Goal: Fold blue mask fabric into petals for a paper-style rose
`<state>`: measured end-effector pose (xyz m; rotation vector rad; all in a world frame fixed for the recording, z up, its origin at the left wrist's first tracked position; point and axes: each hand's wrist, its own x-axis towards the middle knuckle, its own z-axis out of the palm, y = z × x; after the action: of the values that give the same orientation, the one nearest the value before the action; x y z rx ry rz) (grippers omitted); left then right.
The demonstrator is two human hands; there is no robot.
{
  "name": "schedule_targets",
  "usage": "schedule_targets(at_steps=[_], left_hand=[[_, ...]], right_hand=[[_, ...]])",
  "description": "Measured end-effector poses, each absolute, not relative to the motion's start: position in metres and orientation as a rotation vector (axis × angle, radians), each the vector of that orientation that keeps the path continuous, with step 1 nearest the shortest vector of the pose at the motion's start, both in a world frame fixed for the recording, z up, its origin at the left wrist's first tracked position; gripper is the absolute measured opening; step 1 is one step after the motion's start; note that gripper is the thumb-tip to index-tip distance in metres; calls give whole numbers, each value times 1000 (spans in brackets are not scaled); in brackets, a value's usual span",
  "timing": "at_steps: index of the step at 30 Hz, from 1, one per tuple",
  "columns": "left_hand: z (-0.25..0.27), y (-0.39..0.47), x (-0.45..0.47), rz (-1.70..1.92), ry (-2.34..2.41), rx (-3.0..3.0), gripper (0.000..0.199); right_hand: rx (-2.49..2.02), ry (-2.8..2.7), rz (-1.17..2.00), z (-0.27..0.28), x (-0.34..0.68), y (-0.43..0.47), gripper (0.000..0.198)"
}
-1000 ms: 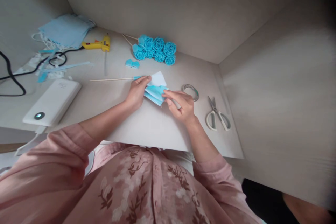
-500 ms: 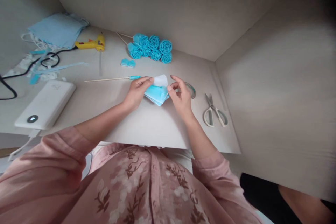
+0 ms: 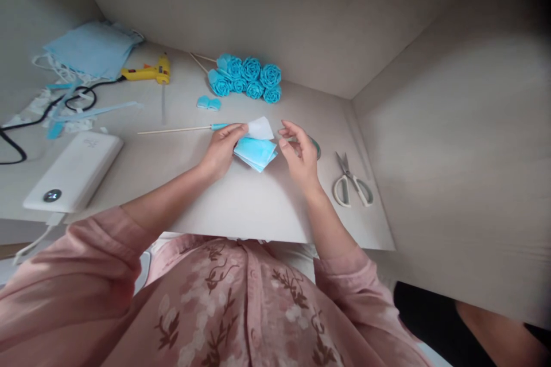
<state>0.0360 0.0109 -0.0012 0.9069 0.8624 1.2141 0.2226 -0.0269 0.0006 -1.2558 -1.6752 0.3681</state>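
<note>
My left hand (image 3: 224, 149) pinches a small stack of blue fabric pieces (image 3: 256, 152) that look cut from face masks. A white piece (image 3: 260, 128) stands out at the top of the stack. To the right, my right hand (image 3: 299, 152) is apart from the pieces, its fingers curved and spread with nothing seen in them. Behind it a round green-rimmed object (image 3: 317, 148), perhaps a roll of tape, is mostly hidden. A thin wooden stick (image 3: 172, 130) with a blue-wrapped tip lies behind my left hand.
Blue fabric roses (image 3: 252, 77) lie at the back, near a small blue piece (image 3: 209, 103). Scissors (image 3: 348, 178) lie open on the right. On the left are a yellow glue gun (image 3: 148, 73), stacked face masks (image 3: 92, 49), scraps, a black cord and a white power bank (image 3: 75, 172).
My right hand has drawn slightly right, away from the fabric pieces, and its fingers have parted from them. The left hand keeps its hold; the white piece now shows a straighter edge.
</note>
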Motion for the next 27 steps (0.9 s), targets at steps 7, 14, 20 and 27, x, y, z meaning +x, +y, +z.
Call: schedule_targets(at_steps=[7,14,20,27], left_hand=[[-4,3,36,1077,778,1044,25],[-3,4,38,1018,785,980,45],[2,4,37,969,831,891,52],[-2,6,39,1045,859,884,52]], right_hand=[[-1176,-1799,230,5,219,-26,15],[-1130,-1806,202,9,215,-30,10],[-1145,-1854,146,8,214,-35,8],[-1151,-1800,134,7,213,-36,8]])
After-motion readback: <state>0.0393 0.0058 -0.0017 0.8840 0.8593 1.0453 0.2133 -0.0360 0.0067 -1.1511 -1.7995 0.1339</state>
